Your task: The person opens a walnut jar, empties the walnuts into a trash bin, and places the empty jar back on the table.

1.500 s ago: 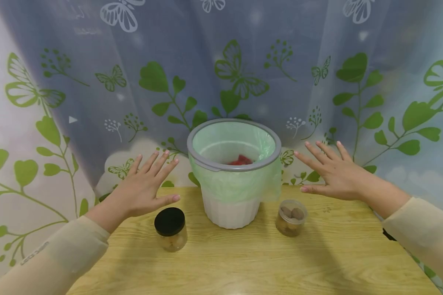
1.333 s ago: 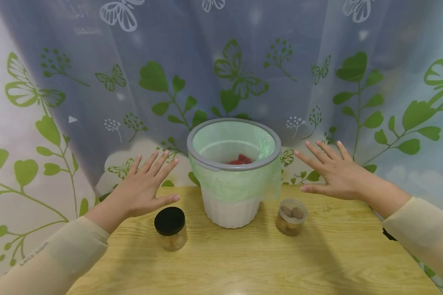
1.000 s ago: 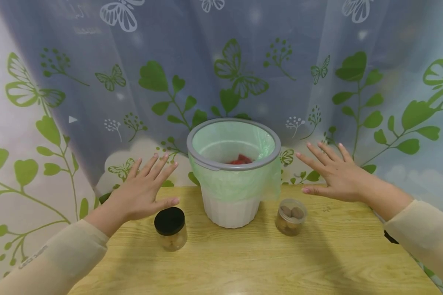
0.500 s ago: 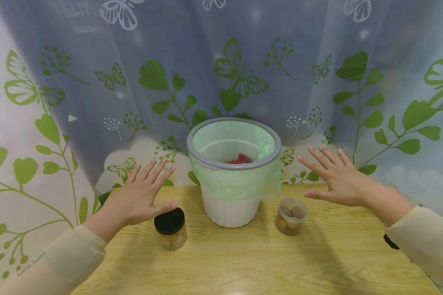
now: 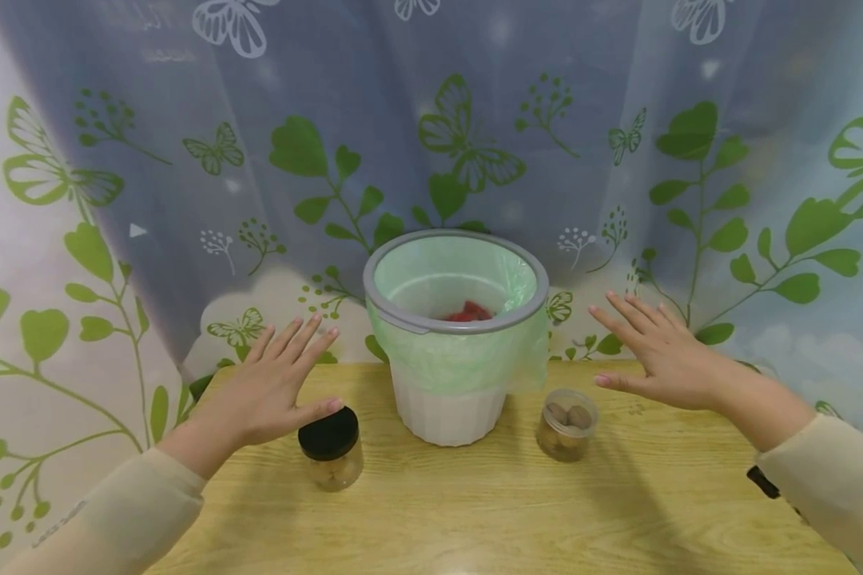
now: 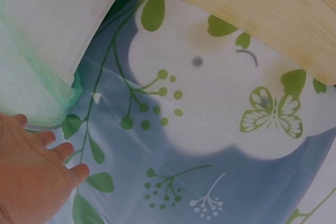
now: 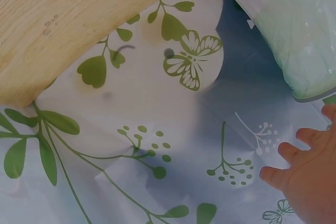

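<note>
A white bin (image 5: 451,399) with a grey rim and a green bag liner stands at the back middle of the wooden table (image 5: 518,511); something red (image 5: 467,312) lies inside it. To its left stands a jar with a black lid (image 5: 330,449), to its right a lidless jar of brown nuts (image 5: 566,424). My left hand (image 5: 269,385) hovers flat with fingers spread just above and left of the black-lidded jar, the thumb over the lid's edge. Right of the open jar my right hand (image 5: 654,351) hovers flat, fingers spread. Neither hand holds anything.
A curtain (image 5: 187,160) printed with green leaves and butterflies hangs right behind the table. The wrist views show that curtain (image 6: 210,129), the table's back edge (image 7: 68,35), the bin's wall (image 6: 47,30) and each hand's fingers (image 7: 307,174).
Both hands have sunk a little and drawn back toward me. The left thumb now lies over the black lid's edge. The bin and jars have not moved.
</note>
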The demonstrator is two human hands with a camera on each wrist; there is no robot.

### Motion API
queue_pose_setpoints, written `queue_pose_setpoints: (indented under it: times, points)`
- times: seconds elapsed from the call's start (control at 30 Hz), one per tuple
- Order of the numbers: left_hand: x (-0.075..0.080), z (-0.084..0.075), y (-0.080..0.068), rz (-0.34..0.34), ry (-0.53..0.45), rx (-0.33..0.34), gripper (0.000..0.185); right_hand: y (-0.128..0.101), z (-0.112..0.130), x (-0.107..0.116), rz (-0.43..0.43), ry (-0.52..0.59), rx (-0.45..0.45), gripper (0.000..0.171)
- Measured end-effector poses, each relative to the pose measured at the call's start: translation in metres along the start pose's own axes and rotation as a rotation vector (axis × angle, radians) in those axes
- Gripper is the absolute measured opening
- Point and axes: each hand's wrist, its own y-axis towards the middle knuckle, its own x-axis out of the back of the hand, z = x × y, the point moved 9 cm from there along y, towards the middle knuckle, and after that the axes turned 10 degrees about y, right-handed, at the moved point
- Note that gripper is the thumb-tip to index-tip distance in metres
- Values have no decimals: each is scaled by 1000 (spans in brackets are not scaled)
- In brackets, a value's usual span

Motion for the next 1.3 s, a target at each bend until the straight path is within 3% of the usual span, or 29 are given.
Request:
queue_pose_setpoints:
  times: [0.77,1.07,1.3]
  points:
    - [-10,11,-16,-154,-160,41,88,-12,-9,-10,-45,192,-72,91]
    - [-18,9,-19,-188,-194,51,88,-16,-7,-12,-77,197,-34,92]
    - [-23,8,-20,-210,-223,63,85,-20,-3,-15,-92,266,-32,91]
